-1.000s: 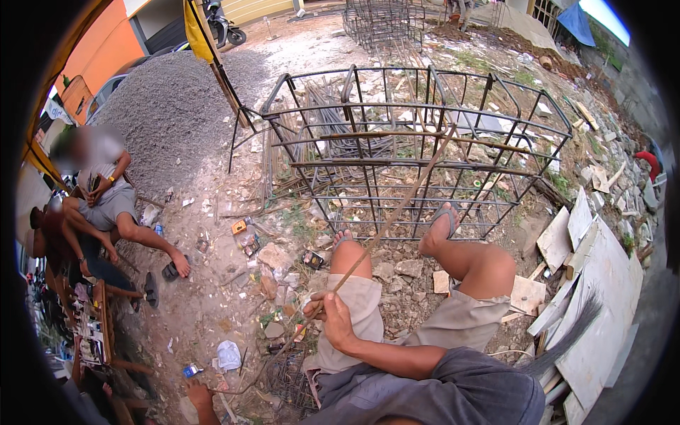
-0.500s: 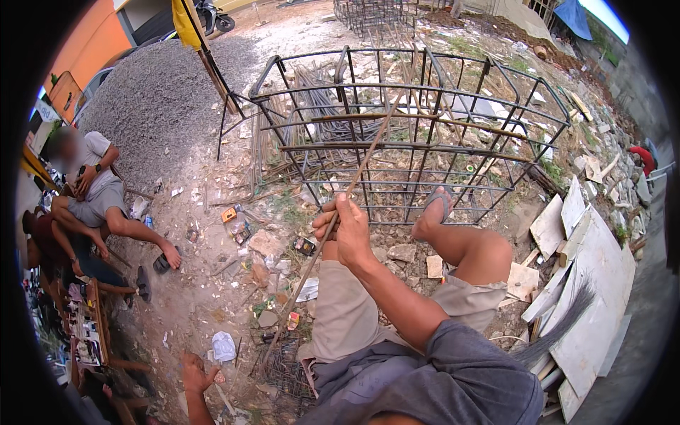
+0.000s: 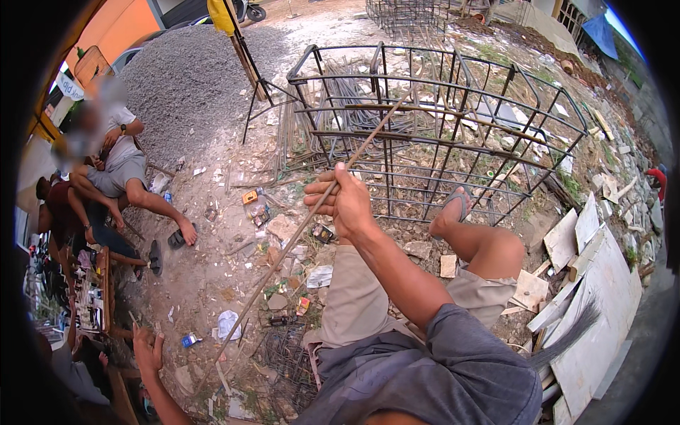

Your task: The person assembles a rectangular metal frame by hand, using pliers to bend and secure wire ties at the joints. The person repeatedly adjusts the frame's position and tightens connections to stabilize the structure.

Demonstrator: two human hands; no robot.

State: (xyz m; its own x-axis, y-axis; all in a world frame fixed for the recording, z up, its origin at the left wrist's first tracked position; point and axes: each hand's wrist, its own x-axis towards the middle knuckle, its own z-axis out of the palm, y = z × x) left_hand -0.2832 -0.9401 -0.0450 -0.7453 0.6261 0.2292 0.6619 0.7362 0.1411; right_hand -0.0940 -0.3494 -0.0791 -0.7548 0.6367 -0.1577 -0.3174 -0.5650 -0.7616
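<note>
My right hand [image 3: 347, 202] is closed around a thin rusty metal rod [image 3: 283, 253]. The rod slants from the rebar cage [image 3: 453, 145] in front of me down to the lower left, and its upper end overlaps the cage's bars. The cage is made of dark bars tied into a long, open box. My sandalled right foot [image 3: 450, 212] is at its near side. Away to the lower left, my left hand [image 3: 147, 348] is stretched out with fingers apart, near the rod's lower end but not touching it. Nothing I can clearly make out is in it.
Two people [image 3: 120, 156] sit at the left beside a low wooden table [image 3: 106, 297]. A gravel heap [image 3: 191, 78] rises behind them. Broken pale boards [image 3: 595, 319] lean at the right. Bundled rods [image 3: 354, 106] lie beyond the cage. Rubble and litter cover the ground, including a crumpled white bag [image 3: 228, 324].
My view has shifted, so the scene sits further right. My left hand has moved outward to the left. The rod slants more, its lower end swung left, while my right hand keeps hold of it.
</note>
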